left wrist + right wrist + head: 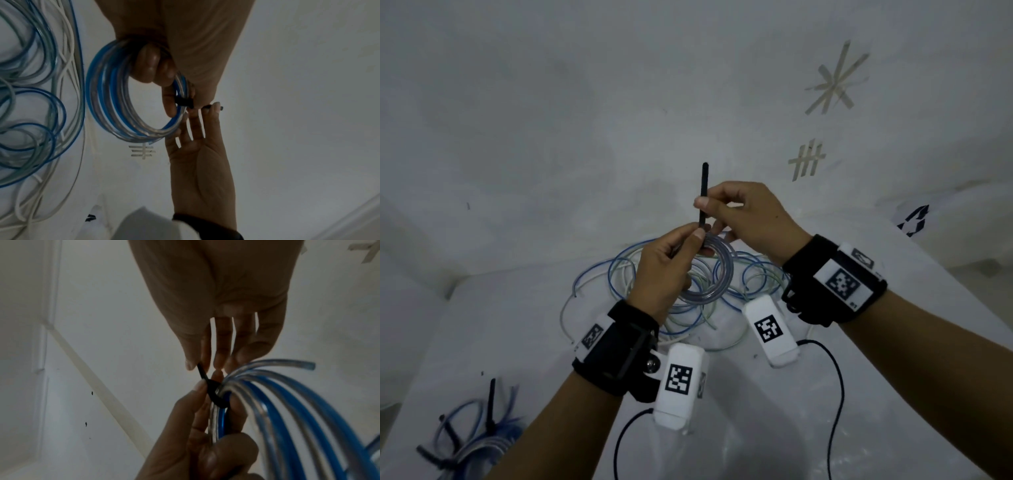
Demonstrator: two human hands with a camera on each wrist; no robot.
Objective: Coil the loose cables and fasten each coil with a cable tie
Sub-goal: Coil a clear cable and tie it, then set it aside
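My left hand (671,263) grips a small coil (707,274) of clear and blue cable, held above the table; in the left wrist view the coil (115,104) hangs from my curled fingers. A black cable tie (703,195) wraps the coil and its free end sticks straight up. My right hand (739,212) pinches that free end between thumb and forefinger, just above my left thumb. In the right wrist view the tie (211,389) loops round the coil strands (277,402) between both hands. In the left wrist view the tie's band (184,102) crosses the coil.
A loose tangle of blue, green and white cables (619,274) lies on the white table beneath my hands. Tied coils with black ties (472,442) lie at the near left. Tape marks (806,161) sit at the far right.
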